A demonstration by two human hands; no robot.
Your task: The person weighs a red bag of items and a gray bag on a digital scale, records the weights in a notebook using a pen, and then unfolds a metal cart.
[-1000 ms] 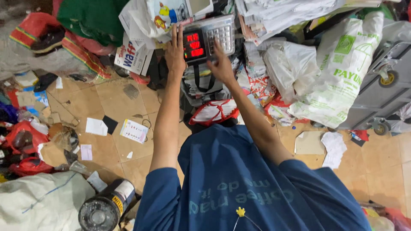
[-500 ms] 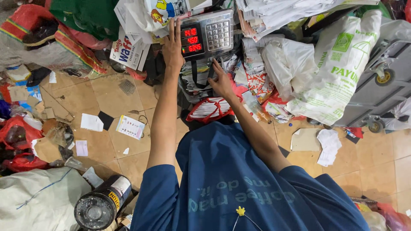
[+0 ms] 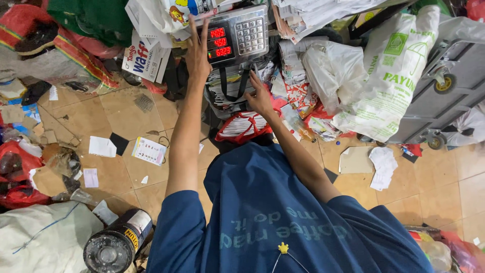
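A grey weighing scale head (image 3: 237,36) with red lit digits and a keypad stands at the top centre. My left hand (image 3: 198,54) is stretched out flat against its left side, fingers straight and holding nothing. Below the scale lies a bundle of stacked papers (image 3: 230,88) tied with a black strap. My right hand (image 3: 260,97) rests on the bundle's right side, fingers spread beside the strap. A second paper bundle in a red-edged bag (image 3: 242,127) lies just under it. My blue shirt (image 3: 283,217) fills the bottom.
White plastic sacks (image 3: 384,76) and loose paper piles crowd the upper right by a grey wheeled cart (image 3: 449,86). A black can (image 3: 117,243) and a grey sack (image 3: 40,237) lie at the lower left. Paper scraps (image 3: 149,150) litter the tan tile floor.
My right hand has dropped from the scale's keypad down onto the strapped paper bundle. My left hand stays at the scale's left side. The digits on the display have changed.
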